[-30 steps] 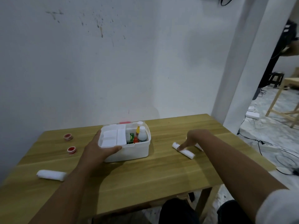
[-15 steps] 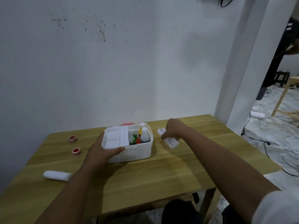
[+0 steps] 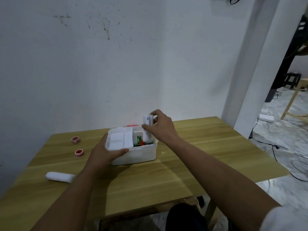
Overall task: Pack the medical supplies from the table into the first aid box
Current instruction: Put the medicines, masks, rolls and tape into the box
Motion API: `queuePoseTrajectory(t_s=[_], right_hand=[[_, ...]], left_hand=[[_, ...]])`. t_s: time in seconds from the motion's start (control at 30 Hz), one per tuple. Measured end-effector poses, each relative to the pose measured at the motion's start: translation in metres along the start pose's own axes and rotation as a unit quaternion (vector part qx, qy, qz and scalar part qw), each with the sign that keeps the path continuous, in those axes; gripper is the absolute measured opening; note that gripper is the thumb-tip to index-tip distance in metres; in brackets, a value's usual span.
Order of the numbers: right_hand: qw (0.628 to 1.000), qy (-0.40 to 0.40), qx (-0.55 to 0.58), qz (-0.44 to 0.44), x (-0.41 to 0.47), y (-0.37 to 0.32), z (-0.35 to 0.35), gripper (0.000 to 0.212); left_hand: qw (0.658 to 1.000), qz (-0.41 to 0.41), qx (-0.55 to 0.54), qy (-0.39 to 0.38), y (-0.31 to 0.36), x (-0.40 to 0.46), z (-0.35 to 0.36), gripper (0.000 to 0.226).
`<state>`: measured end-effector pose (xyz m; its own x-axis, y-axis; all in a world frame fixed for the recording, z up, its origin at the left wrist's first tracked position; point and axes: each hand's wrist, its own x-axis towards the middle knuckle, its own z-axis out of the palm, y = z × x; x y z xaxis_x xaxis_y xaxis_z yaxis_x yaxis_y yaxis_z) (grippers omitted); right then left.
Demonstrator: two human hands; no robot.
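- Head view: right hand (image 3: 160,126) grips a white roll (image 3: 147,129) upright, its lower end dipping into the box (image 3: 138,155) on its right side
- left hand (image 3: 106,151) clasps the box's near-left corner, steadying it
- Next: lower and release; another roll (image 3: 60,177) and two tape rolls (image 3: 79,152) wait on the table (image 3: 183,172)

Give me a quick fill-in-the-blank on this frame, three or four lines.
1. The right hand lowers a white bandage roll into the ____.
2. The left hand steadies the box's ____ side.
3. ____ red tape rolls lie on the table.
4. Another bandage roll lies ____ the box.

Missing: first aid box; left; Two; outside
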<state>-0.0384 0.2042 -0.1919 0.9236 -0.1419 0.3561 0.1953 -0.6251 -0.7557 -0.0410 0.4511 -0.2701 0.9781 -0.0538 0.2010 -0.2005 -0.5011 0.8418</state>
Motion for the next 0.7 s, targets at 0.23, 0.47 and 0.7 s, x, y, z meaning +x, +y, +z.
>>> queuePoseTrajectory(t_s=[0.23,0.47,0.7], right_hand=[[0.995,0.041,-0.037,-0.087,-0.019,0.020,0.014,0.047],[0.994,0.063,-0.028,-0.088,-0.027,0.040,0.013,0.042],[0.971,0.015,-0.156,-0.182,-0.030,0.041,0.019,0.049]], left_hand=[[1.000,-0.001,0.016,0.005,-0.002,0.001,0.001,0.105],[1.000,-0.001,0.020,0.008,-0.001,0.001,0.001,0.104],[1.000,-0.005,0.022,0.001,0.000,0.002,0.001,0.102]])
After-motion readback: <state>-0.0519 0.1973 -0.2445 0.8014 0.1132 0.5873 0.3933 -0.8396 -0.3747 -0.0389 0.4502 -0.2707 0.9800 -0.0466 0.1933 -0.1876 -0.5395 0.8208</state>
